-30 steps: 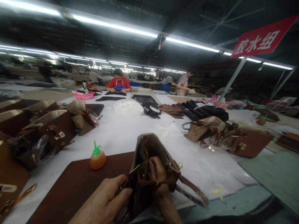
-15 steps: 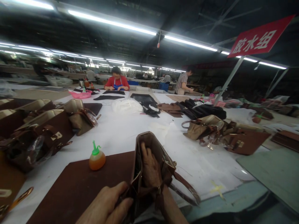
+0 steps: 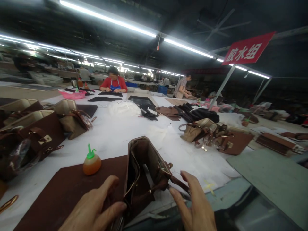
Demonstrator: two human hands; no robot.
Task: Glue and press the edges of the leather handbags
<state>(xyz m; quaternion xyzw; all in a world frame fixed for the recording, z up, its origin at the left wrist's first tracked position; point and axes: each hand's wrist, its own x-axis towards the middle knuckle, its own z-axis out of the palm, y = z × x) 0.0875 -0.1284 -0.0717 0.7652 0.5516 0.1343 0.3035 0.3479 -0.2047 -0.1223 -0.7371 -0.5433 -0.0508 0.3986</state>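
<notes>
A brown handbag [image 3: 154, 160] stands on the table in front of me, its mouth open towards me and its beige lining showing. A pale strip lies inside it. At the bag's left side is my left hand [image 3: 93, 205], index finger and thumb apart, the thumb tip close to the bag's near edge; I cannot tell if it touches. My right hand [image 3: 196, 205] is to the right of the bag, thumb and index finger spread around the bag's handle [image 3: 179, 184] without closing on it. The other fingers of both hands are hidden.
A green-topped bottle of orange liquid [image 3: 91, 164] stands on a dark brown sheet [image 3: 72, 186]. More brown bags are grouped at left [image 3: 43, 131] and right [image 3: 233, 141]. A person in red [image 3: 114, 83] works across the table. A greenish board [image 3: 271, 176] lies at right.
My right hand has come out of the bag and moved to its right side. My left hand has loosened from the bag's edge. The view has turned slightly right.
</notes>
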